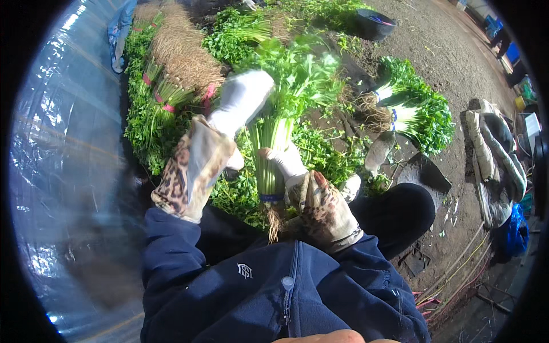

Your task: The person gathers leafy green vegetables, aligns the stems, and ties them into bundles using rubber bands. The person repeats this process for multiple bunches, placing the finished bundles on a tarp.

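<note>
A leafy green bunch with pale stalks, which looks like celery [274, 133], stands roots down in front of me, a blue band around its base. My right hand [288, 162], in a white glove with a leopard-print sleeve cover, is closed around the stalks above the band. My left hand [245, 100], gloved too, is raised and blurred beside the leaves at the left; its fingers are hard to make out. Loose green stems and leaves [330, 150] lie under and around the bunch.
Bunches with red bands [165, 100] are piled left, beside plastic sheeting [73, 150]. Blue-banded bunches [403, 115] lie right, near a dark metal blade [424, 173]. A black basin [374, 25] stands farther off. Folded cloth [493, 158] lies at far right. Another person's gloved hand [249, 4] shows at the top.
</note>
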Tool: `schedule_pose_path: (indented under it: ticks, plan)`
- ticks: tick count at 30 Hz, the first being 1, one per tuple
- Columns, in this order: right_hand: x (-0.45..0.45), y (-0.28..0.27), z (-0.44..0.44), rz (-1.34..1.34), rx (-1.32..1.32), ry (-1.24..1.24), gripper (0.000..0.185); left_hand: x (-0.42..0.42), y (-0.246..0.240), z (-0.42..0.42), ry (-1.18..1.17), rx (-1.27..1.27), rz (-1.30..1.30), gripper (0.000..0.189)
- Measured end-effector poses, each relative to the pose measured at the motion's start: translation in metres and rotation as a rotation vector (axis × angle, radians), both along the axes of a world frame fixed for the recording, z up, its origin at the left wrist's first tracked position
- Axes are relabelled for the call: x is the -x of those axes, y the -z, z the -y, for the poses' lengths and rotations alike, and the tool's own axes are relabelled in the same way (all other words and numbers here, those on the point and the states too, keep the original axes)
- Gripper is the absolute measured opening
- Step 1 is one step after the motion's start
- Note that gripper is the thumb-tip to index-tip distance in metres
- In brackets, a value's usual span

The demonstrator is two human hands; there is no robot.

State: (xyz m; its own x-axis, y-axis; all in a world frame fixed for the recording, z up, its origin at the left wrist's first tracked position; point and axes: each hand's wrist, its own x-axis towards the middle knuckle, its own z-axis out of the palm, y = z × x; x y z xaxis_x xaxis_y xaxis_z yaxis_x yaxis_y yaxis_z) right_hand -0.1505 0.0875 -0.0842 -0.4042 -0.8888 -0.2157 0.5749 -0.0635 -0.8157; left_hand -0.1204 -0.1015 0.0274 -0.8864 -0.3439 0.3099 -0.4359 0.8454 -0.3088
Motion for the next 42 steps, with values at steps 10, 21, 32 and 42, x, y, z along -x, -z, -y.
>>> schedule_pose_path:
  ticks: [10,21,32,42]
  plan:
    - [0.031,-0.058,0.006,0.386,-0.111,-0.181,0.057,-0.098,0.01,-0.054,0.492,0.062,0.096,0.056]
    - [0.087,-0.089,0.036,-0.359,-0.067,-0.352,0.072,-0.058,-0.107,-0.001,0.449,-1.577,-1.154,0.062]
    - [0.026,-0.17,0.013,-1.353,0.518,0.493,0.076,-0.087,-0.098,-0.03,0.625,-1.907,-1.263,0.055]
    - [0.013,-0.159,-0.002,-1.371,0.24,0.089,0.019,-0.092,-0.109,-0.038,0.465,-1.713,-1.35,0.062]
